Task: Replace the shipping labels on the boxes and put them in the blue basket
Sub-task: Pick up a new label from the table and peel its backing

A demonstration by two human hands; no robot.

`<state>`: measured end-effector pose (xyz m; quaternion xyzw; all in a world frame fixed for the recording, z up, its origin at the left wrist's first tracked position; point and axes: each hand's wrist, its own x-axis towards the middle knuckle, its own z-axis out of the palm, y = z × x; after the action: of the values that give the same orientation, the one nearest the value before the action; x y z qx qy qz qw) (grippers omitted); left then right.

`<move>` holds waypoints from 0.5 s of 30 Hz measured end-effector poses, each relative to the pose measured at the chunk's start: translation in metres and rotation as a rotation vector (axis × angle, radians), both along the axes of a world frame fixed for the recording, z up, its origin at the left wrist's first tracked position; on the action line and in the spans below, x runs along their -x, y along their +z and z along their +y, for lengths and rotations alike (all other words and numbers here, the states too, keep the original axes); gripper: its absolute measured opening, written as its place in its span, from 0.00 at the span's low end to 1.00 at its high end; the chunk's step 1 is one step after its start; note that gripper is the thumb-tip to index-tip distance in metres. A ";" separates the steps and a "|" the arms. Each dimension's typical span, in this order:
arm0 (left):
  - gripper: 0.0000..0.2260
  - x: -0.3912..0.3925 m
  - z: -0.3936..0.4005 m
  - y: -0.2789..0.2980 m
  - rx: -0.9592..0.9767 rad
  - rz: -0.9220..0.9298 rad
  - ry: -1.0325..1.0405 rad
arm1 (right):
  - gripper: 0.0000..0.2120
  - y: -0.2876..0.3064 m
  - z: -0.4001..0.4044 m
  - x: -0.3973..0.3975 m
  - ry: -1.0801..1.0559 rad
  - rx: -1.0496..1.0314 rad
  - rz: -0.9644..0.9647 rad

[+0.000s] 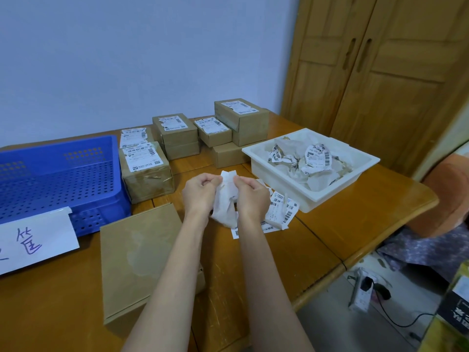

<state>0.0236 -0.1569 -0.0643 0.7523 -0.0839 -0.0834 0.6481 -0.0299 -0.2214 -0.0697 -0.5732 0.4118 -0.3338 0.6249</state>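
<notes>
A: What are the hands doing?

B: Both are up over the middle of the worktop. The left hand and the right hand each have their fingers curled round the same white, crumpled paper, pinching it near its top edge. The sheet hangs down between the wrists.

A: Which box is nearest?

B: A flat box lies just below and left of the hands, partly under the left forearm. Its top is bare, with pale scuffed patches.

A: And the basket?

B: The blue basket sits at the left of the worktop. A white sheet with handwritten characters, the sign, leans on its front edge.

A: The other boxes?

B: One labelled box stands just beside the basket's right wall. Behind it, along the wall, the stack of brown boxes carries printed labels on top.

A: Anything on the right?

B: A white tray holds crumpled papers with barcodes. Loose labels lie flat on the worktop between the tray and the right hand, partly hidden by that hand.
</notes>
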 end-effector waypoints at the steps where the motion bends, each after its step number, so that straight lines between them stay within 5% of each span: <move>1: 0.05 0.000 0.000 0.000 0.053 0.054 0.012 | 0.06 0.000 0.000 0.000 -0.001 -0.076 -0.055; 4: 0.05 0.002 0.000 0.001 0.153 0.166 0.049 | 0.04 0.001 0.003 0.002 -0.006 -0.212 -0.164; 15: 0.06 0.007 -0.002 0.008 0.107 0.112 0.066 | 0.08 -0.004 0.009 -0.003 0.041 0.130 0.020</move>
<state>0.0163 -0.1588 -0.0561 0.7132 -0.0272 -0.0994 0.6934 -0.0265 -0.2126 -0.0739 -0.6241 0.3839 -0.3411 0.5889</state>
